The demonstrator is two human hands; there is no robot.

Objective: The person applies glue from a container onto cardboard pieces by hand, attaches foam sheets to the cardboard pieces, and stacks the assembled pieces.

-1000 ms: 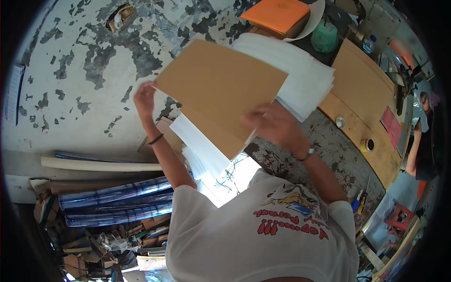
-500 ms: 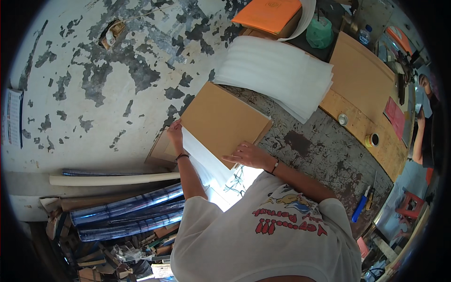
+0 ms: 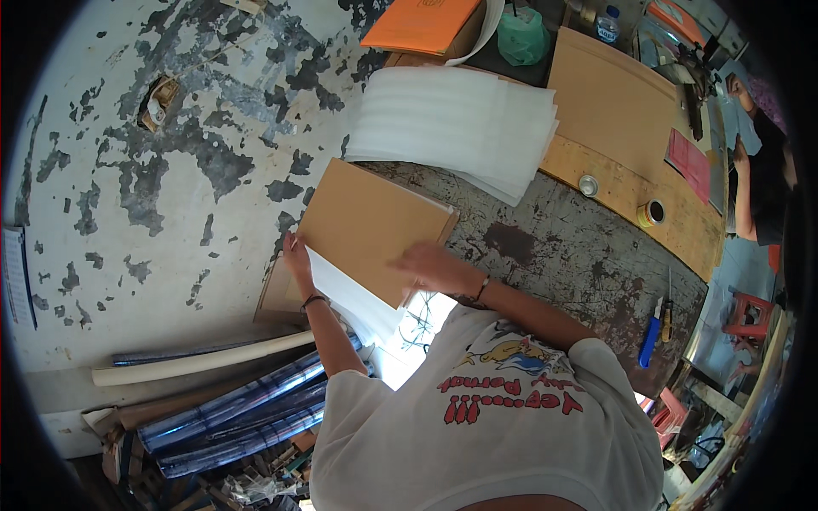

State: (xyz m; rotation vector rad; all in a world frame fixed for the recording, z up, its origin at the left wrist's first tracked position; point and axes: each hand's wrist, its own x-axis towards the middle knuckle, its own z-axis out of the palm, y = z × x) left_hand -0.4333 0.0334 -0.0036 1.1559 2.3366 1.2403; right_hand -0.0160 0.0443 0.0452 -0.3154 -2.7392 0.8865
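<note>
Brown board (image 3: pixel 366 226), left hand (image 3: pixel 296 255) at corner, right hand (image 3: pixel 443 270) — blurred — at edge

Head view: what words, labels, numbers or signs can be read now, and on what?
White shirt: red lettering, upside down; wording not copied.
Bottle: label too small to read.
Tin: label too small.
Wall sheet: print too small.
Orange cover: dark mark, unreadable.

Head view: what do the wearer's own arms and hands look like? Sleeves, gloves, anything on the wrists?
Left hand and right hand are both ungloved. Forearms are bare below short, loose white T-shirt sleeves. Each wrist wears a dark band: left band, right band. Fine detail on the bands is too small to tell.
</note>
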